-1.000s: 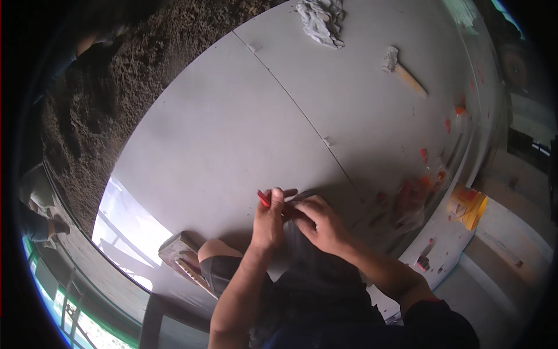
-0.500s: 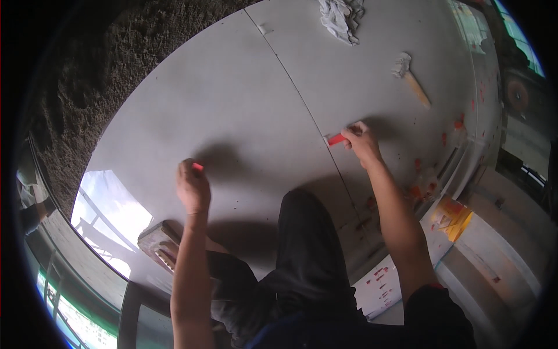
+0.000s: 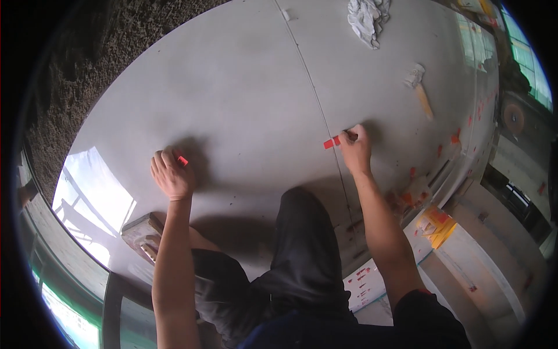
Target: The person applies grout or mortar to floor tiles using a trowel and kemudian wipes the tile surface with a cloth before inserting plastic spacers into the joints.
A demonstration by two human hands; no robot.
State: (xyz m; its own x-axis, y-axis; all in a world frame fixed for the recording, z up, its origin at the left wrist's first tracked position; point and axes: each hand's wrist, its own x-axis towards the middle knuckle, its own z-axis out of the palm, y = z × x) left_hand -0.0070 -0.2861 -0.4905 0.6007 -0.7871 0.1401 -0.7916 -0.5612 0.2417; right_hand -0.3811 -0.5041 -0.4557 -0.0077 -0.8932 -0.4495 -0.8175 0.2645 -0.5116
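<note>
Large grey tiles (image 3: 232,99) lie below me, with a thin joint (image 3: 314,87) running between two of them. My right hand (image 3: 357,154) pinches the thick end of a red plastic wedge (image 3: 330,143). This wedge lies across the joint, and a small white clip seems to stand around it. Further left, my left hand (image 3: 173,177) hovers low over the tile, its fingers closed on another red wedge (image 3: 183,160), mostly hidden by them. Another white clip (image 3: 286,14) sits at the far end of the joint.
A crumpled white cloth (image 3: 368,22) and a wooden-handled tool (image 3: 424,99) with a pale head lie on the right tile. Rough dark mortar (image 3: 128,52) borders the far left. A trowel (image 3: 139,232) rests near my left knee. A yellow bucket (image 3: 442,230) and scattered red wedges are at right.
My right hand has brought its red wedge leftward, so its tip now crosses the joint. My left hand has shifted left and slightly away from me. The view has turned a little.
</note>
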